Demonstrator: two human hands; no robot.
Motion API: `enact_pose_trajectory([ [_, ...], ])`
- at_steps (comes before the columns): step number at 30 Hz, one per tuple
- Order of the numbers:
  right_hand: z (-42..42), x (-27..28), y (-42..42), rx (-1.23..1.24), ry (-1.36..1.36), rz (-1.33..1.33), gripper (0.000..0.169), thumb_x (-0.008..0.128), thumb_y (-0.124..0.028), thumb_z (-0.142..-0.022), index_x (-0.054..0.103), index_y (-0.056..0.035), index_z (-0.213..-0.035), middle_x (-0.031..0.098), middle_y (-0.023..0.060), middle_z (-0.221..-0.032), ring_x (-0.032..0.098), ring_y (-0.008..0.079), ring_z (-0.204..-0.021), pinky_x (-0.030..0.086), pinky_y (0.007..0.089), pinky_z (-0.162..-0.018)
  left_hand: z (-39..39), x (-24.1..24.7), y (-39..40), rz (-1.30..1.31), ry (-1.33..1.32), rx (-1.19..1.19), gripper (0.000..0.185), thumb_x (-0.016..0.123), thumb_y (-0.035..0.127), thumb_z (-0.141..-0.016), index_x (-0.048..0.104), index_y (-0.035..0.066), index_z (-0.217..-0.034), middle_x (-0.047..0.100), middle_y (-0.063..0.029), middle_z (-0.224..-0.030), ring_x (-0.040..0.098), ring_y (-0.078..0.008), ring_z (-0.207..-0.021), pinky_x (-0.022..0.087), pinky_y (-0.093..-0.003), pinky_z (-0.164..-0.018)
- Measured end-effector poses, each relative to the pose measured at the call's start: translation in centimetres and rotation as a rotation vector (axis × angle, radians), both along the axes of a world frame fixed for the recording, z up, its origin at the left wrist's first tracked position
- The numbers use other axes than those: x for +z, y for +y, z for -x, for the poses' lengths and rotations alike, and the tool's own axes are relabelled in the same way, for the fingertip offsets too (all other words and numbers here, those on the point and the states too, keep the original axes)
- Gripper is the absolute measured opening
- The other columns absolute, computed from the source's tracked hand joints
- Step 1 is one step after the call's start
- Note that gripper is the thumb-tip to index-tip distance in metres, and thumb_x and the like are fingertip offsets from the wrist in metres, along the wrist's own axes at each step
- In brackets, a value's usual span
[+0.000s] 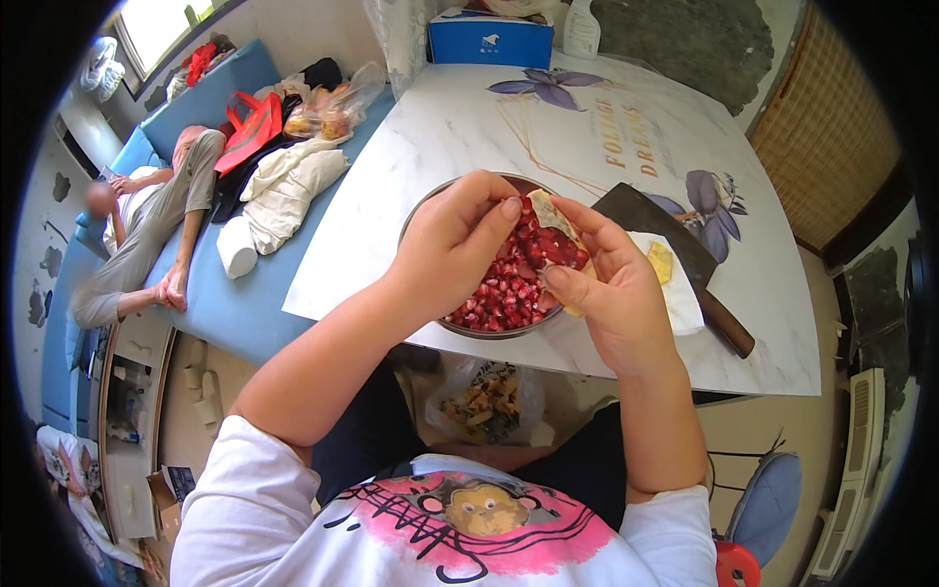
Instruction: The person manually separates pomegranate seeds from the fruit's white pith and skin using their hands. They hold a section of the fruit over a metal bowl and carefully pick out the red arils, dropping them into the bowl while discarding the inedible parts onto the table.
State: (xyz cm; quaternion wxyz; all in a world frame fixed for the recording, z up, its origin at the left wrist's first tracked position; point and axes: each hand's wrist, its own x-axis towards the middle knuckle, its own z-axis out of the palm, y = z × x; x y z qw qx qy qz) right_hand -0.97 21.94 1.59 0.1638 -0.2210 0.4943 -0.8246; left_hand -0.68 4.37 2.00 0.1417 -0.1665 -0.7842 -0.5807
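A piece of pomegranate (pixel 550 238), with dark red seeds and pale yellowish rind, is held over a round metal bowl (pixel 484 334). My right hand (pixel 616 293) grips it by the rind, thumb at its lower edge. At its upper left edge, my left hand (pixel 447 246) has thumb and fingers drawn together on it; the fingertips are partly hidden. Loose pomegranate seeds (pixel 499 302) fill much of the bowl below. Right of the bowl lies a dark cleaver (pixel 653 213) with a wooden handle, partly under a white tissue (pixel 678 297) bearing a yellow rind scrap (pixel 660 262).
The marble-patterned table (pixel 352 271) has a blue box (pixel 490 42) and a white spray bottle (pixel 582 31) at its back. Below its front edge, a plastic bag (pixel 484 403) holds peel scraps. Left, a person (pixel 147 213) reclines on a blue sofa (pixel 249 315). A blue-cushioned stool (pixel 766 506) stands right.
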Motion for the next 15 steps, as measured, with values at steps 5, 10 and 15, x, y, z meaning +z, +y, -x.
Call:
enact_pose_trajectory([
  [5,0.5,-0.1,-0.1,-0.017,-0.022,-0.028,0.053,0.062,0.0,-0.079,0.038,0.0051,-0.126,0.052,0.0113,-0.114,0.053,0.013,-0.1,0.047,0.0242,-0.084,1.0,-0.5,-0.6,0.01,-0.034,0.0,0.018,0.043,0.018,-0.094,0.052,0.003,-0.098,0.05,0.0014,-0.069,0.041,-0.0019,-0.058,0.033,-0.0157,-0.053],
  [10,0.9,0.0,-0.1,-0.061,0.009,-0.045,0.053,0.062,-0.001,-0.08,0.038,0.0053,-0.126,0.052,0.0116,-0.115,0.053,0.0131,-0.101,0.046,0.0245,-0.085,0.8,0.8,-0.5,-0.176,-0.283,-0.087,0.024,0.04,0.025,-0.095,0.054,0.005,-0.099,0.051,0.0,-0.066,0.041,-0.0025,-0.054,0.03,-0.016,-0.046],
  [15,1.0,0.0,-0.3,-0.095,0.063,-0.073,0.054,0.063,-0.002,-0.079,0.037,0.0049,-0.126,0.052,0.0116,-0.115,0.053,0.0138,-0.102,0.044,0.0255,-0.088,0.9,0.8,-0.3,-0.207,-0.304,-0.049,0.024,0.042,0.026,-0.095,0.054,0.005,-0.099,0.05,0.0021,-0.068,0.042,-0.0013,-0.054,0.031,-0.0151,-0.045],
])
